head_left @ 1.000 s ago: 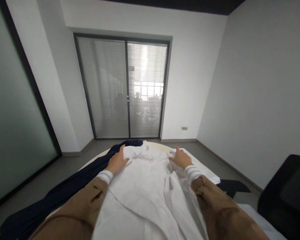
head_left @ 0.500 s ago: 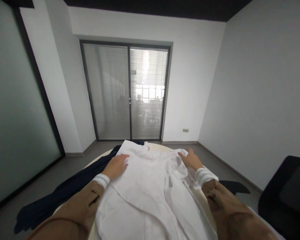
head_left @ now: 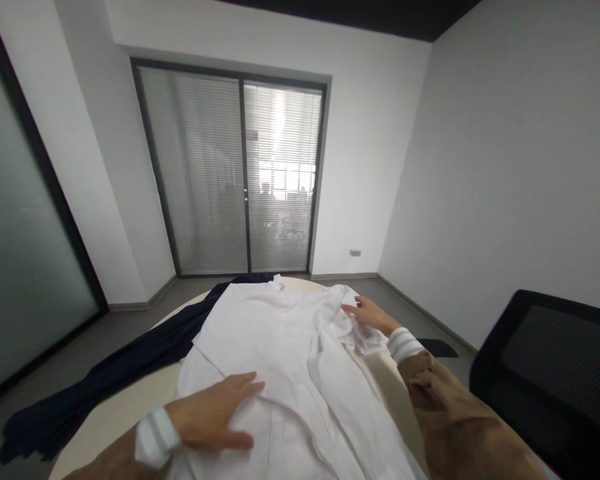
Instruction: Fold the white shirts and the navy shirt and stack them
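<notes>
A white shirt lies spread over a round cream table, with folds and creases along its right half. Over the lower left part of the shirt is my left hand, its fingers apart and holding nothing. My right hand is at the bunched upper right part of the shirt, fingers spread, with the fingertips at the fabric. Whether those fingertips press on the cloth is too small to tell.
A dark navy garment lies along the table's left side and hangs past its edge. At the right stands a black mesh chair. Glass doors with blinds are in the far wall.
My left hand has moved from the shirt's upper left down toward its lower part. My right hand stays near the upper right of the shirt. The view has turned slightly right.
</notes>
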A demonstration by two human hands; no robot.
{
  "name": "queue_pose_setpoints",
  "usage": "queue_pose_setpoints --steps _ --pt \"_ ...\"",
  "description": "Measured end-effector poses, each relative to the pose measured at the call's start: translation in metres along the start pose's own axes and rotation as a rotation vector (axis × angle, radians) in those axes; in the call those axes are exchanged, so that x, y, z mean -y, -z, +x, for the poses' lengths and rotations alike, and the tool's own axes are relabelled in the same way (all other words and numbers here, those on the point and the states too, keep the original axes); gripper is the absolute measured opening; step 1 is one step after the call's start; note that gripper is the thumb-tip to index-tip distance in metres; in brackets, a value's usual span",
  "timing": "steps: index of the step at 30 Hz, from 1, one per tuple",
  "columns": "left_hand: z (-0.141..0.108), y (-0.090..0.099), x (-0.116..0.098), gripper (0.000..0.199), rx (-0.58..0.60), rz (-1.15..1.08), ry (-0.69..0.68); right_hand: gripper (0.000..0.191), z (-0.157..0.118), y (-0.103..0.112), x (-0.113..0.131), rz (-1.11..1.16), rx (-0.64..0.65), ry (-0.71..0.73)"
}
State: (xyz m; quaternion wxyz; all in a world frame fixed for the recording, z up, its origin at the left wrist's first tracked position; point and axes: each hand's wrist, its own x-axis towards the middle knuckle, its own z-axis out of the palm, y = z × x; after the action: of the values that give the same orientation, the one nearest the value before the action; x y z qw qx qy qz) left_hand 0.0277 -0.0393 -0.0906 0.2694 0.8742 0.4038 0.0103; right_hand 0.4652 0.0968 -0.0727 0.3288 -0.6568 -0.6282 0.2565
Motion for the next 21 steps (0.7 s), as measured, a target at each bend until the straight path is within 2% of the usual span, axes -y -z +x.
queue_pose_setpoints --steps 1,3,5,8,10,12,14,16,18,19,21 --pt "-0.007 -0.007 0.003 0.102 0.073 0.0 0.014 0.047 -0.003 0.001 -0.001 -0.017 0.063 0.017" --pt "-0.017 -0.014 0.015 0.122 0.168 -0.011 0.036 0.039 -0.008 0.001 0.001 -0.003 0.139 0.037" --pt "-0.022 -0.012 0.029 0.128 0.2 -0.029 0.055 0.04 -0.011 0.001 0.008 0.05 0.1 0.022" --pt "-0.027 0.002 0.043 0.13 0.177 -0.034 0.152 0.052 -0.014 -0.003 0.02 0.223 0.002 -0.023" --pt "-0.028 0.01 0.046 0.127 0.139 -0.041 0.206 0.062 -0.016 -0.009 0.024 0.358 0.068 -0.014" --pt "-0.028 0.015 0.045 0.121 0.091 -0.063 0.199 0.072 -0.02 -0.019 0.023 0.386 0.216 0.038" --pt "-0.023 0.018 0.039 0.111 0.048 -0.071 0.186 0.081 -0.024 -0.033 0.017 0.27 0.362 0.143" --pt "-0.013 0.021 0.029 0.083 -0.012 -0.028 0.197 0.088 -0.03 -0.049 0.01 0.046 0.437 0.251" --pt "0.002 0.025 0.014 0.047 -0.108 0.051 0.192 0.093 -0.035 -0.064 0.007 -0.198 0.409 0.309" --pt "0.011 0.026 0.004 0.035 -0.164 0.089 0.154 0.093 -0.037 -0.07 0.006 -0.293 0.374 0.317" --pt "0.028 0.026 -0.021 0.033 -0.233 0.069 0.029 0.085 -0.038 -0.079 0.008 -0.396 0.32 0.324"
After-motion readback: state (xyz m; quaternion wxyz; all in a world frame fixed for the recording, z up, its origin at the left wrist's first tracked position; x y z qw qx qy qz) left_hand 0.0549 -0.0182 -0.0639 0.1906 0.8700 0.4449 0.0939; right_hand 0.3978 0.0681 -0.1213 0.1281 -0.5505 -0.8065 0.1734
